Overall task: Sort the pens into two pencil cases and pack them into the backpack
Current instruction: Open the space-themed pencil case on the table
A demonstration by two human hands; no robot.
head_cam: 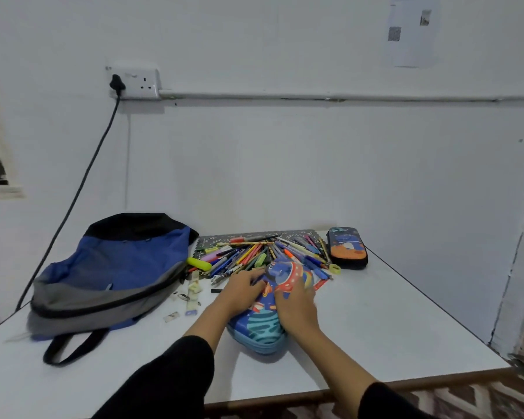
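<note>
Blue pencil case point(263, 328), frame centre, was held on the surface point(375, 322): left hand point(243, 287) curled at its edge, right hand point(297, 306) pressed flat on top. Pens point(254, 252) were piled just behind, unsorted. Opening step judged; zip must be found next.

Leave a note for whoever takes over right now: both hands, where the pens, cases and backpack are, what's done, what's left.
Left hand: on the far left edge of the blue pencil case, grip unclear. Right hand: resting flat on its lid.
Pens: loose pile behind that case. Second pencil case: far right, shut. Backpack: lying to the left.
Done: nothing visibly sorted or packed.
To do: fill both cases, pack them into the backpack.
</note>
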